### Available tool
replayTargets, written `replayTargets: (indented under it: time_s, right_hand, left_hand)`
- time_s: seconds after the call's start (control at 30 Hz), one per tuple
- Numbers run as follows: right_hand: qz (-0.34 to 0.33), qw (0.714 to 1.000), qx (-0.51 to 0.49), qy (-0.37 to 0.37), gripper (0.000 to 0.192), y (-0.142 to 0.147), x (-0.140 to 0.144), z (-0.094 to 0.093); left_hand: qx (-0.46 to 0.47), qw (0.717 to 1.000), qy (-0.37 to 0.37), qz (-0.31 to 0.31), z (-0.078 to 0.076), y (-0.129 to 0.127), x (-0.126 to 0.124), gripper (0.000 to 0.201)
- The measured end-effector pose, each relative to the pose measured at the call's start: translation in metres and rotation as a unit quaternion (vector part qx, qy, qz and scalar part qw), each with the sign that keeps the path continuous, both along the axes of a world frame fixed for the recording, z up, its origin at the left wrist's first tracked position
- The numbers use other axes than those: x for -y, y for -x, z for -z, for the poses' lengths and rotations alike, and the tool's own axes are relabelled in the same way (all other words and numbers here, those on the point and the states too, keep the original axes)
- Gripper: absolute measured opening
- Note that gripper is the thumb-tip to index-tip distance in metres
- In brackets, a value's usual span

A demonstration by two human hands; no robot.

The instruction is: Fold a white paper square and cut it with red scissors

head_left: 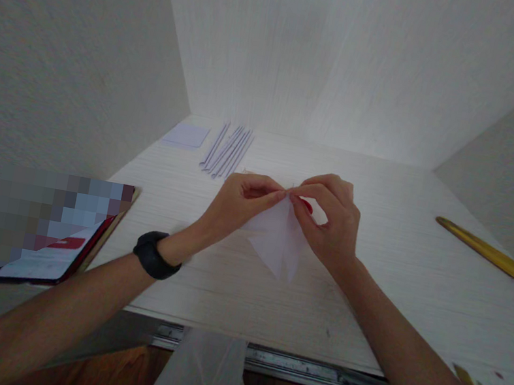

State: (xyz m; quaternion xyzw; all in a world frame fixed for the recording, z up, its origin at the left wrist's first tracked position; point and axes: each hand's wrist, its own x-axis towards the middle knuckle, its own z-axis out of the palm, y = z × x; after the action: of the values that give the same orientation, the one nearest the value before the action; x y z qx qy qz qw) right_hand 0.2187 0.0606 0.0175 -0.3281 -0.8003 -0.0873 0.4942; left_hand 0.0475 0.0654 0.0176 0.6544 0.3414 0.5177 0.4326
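Observation:
A folded piece of thin white paper (278, 243) hangs point-down just above the white desk (394, 290). My left hand (240, 199) pinches its top edge from the left, a black band on that wrist. My right hand (329, 222) pinches the same top edge from the right, fingertips of both hands meeting at the paper's upper corner. A small red spot shows under my right fingers; what it is cannot be told.
Several folded paper strips (227, 151) lie at the back of the desk beside a small pale sheet (186, 135). A phone (61, 244) leans at the left wall. A yellow ruler (485, 249) lies at the right. Walls enclose the desk on three sides.

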Motion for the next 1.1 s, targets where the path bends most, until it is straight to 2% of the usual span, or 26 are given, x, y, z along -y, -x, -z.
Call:
replayTargets:
  time_s: [0.47, 0.8, 1.1]
  right_hand:
    - [-0.015, 1.000, -0.018, 0.001, 0.005, 0.0022, 0.0026, -0.0020]
    - [-0.022, 1.000, -0.015, -0.005, 0.006, 0.0019, 0.0023, -0.0022]
    - [-0.003, 0.995, 0.038, -0.088, 0.010, -0.0039, -0.0006, -0.0010]
  left_hand:
    - [0.008, 1.000, -0.025, 0.017, 0.0006, -0.0004, 0.0005, 0.012]
    - [0.006, 0.999, -0.037, 0.006, -0.0001, -0.0004, 0.0026, 0.011]
    - [0.037, 0.999, -0.006, 0.010, 0.0003, -0.0020, 0.0018, 0.010]
